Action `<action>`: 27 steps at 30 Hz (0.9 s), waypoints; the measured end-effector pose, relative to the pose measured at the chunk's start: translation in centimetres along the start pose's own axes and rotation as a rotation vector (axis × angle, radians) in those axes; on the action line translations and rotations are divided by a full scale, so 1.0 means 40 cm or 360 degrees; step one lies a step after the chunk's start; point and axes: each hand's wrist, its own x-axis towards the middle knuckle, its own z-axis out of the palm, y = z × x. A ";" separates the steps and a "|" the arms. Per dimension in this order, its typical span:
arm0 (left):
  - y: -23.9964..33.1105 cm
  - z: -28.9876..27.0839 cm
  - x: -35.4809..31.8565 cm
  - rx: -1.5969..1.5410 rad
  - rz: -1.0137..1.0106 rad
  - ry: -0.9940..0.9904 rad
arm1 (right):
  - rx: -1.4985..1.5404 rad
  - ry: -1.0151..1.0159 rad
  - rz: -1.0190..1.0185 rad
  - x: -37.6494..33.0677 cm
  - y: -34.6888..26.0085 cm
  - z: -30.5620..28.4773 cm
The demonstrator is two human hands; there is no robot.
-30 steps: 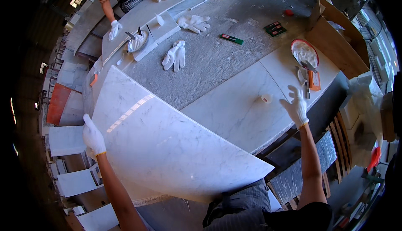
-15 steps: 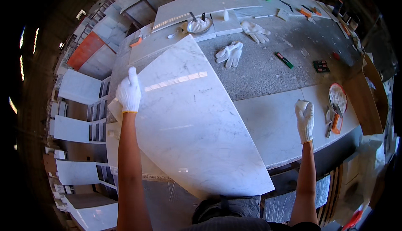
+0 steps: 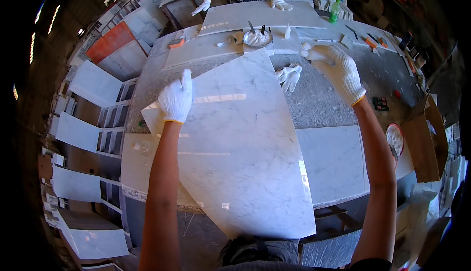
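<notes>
A large polished white marble slab, grey-veined, leans tilted over the worktable, its near corner close to my waist. My left hand, in a white knit glove, is closed on the slab's left edge, thumb on the near side and the other fingers hidden. My right hand, gloved alike, is raised off the slab over the table's far right part. Its fingers overlap white knit fabric behind them, so I cannot tell whether it holds anything. A loose white glove lies just beyond the slab's right edge.
Beyond the slab are a bowl of white paste with scrapers, an orange block and a green bottle. A co-worker's gloved hands are by another slab. A cardboard box stands at right.
My right hand has moved up and left from above the near right marble panel to the table's far part. My left hand stays on the slab. The co-worker's hands have spread apart.
</notes>
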 end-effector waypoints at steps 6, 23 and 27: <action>0.002 0.005 0.009 -0.0219 -0.0310 0.0025 | -0.0102 -0.0109 -0.0098 0.077 -0.038 0.045; 0.005 -0.004 0.006 -0.0111 -0.0103 -0.0001 | -0.0480 -0.0101 -0.0385 0.146 -0.031 0.082; 0.002 -0.004 0.008 -0.0179 -0.0188 -0.0003 | -0.0448 -0.0105 -0.0351 0.148 -0.044 0.082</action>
